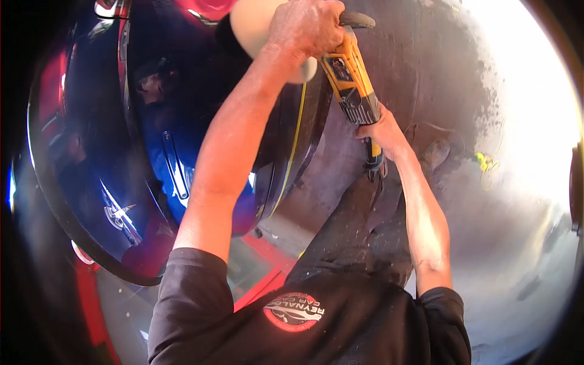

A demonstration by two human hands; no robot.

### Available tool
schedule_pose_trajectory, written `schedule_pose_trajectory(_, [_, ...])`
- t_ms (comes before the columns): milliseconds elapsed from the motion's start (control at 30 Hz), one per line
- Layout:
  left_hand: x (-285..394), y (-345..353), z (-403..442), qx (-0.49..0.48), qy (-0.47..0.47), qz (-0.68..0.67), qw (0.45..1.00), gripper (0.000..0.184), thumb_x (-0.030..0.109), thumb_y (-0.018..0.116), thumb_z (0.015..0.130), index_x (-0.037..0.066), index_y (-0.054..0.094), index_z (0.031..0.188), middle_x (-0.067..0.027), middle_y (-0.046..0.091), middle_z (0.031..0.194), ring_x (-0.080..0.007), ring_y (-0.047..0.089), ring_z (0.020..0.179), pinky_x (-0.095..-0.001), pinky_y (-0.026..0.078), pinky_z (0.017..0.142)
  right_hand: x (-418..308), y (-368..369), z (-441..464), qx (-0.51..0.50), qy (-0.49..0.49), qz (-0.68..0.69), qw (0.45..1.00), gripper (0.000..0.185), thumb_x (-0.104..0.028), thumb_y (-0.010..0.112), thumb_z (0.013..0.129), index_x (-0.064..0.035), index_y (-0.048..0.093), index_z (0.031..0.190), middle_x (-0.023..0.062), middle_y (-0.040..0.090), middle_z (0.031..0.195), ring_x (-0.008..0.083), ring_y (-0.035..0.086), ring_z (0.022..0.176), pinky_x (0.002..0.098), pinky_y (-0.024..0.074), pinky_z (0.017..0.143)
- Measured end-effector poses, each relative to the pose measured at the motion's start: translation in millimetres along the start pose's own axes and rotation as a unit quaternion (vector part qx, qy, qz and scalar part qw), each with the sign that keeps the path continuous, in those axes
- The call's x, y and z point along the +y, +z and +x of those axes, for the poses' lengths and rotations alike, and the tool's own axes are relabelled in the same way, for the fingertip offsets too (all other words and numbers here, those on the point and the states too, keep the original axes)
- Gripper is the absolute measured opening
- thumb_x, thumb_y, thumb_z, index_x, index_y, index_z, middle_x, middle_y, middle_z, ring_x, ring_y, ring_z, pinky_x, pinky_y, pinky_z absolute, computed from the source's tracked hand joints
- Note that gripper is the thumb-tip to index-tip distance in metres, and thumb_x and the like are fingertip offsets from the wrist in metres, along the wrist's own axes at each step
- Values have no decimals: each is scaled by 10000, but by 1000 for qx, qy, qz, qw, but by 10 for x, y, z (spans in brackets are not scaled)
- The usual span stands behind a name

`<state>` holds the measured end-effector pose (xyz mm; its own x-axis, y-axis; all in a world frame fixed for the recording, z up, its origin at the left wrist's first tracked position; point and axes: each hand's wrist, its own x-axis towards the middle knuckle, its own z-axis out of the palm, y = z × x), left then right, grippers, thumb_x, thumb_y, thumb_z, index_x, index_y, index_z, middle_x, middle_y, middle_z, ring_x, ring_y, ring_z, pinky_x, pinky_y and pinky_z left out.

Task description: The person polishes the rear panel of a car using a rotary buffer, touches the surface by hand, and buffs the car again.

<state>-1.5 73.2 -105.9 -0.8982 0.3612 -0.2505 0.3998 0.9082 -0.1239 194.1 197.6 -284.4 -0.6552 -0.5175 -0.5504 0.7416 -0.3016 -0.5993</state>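
A yellow and black power polisher [350, 73] is held in both hands. At its front end, my left hand [307, 27] is closed around the tool's head, beside a dark curved handle part. My right hand [383, 131] is wrapped round the rear grip, its fingers partly hidden behind the tool. The pale round pad [250, 24] lies left of my left hand, close against the glossy dark blue car body [201, 109]; whether it touches the paint cannot be made out.
Along the lower edge of the car runs a thin yellow line [295, 140]. A yellow-green cord [485, 162] lies on the grey floor [480, 243] at right. Red strips [267, 283] mark the floor below the car. My legs are just beneath the tool.
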Motion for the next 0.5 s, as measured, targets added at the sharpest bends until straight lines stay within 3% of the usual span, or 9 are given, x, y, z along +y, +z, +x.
schedule_pose_trajectory(167, [152, 203, -683, 6, 11, -10, 1000, 167, 271, 749, 780, 130, 721, 863, -134, 724, 765, -358, 718, 724, -482, 565, 643, 559, 152, -444, 22, -38, -39, 998, 654, 15, 806, 636, 5, 593, 1254, 58, 699, 1088, 169, 641, 1039, 315, 502, 971])
schedule_pose_trajectory(300, [379, 315, -1490, -36, -2, -46, 998, 194, 158, 798, 729, 114, 629, 815, -128, 654, 705, -362, 673, 651, -491, 531, 604, 1142, 304, -1022, 2, 16, -70, 997, 643, -50, 834, 634, 2, 582, 1223, 123, 721, 1065, 195, 685, 1044, 346, 525, 968])
schedule_pose_trajectory(400, [537, 413, -1959, -93, 5, -45, 995, 242, 208, 801, 735, 125, 584, 802, -91, 658, 724, -298, 669, 610, -442, 516, 587, 1503, 362, -1363, -22, 69, -87, 994, 643, -109, 845, 656, -34, 576, 1234, 171, 730, 1084, 294, 727, 1064, 383, 540, 955])
schedule_pose_trajectory(500, [692, 504, -2300, -113, -7, -75, 991, 264, 156, 805, 680, 128, 559, 770, -74, 608, 696, -300, 636, 610, -435, 486, 603, 1727, 363, -1574, -47, 120, -104, 986, 686, -120, 851, 655, -46, 565, 1274, 165, 732, 1095, 305, 721, 1084, 396, 538, 962])
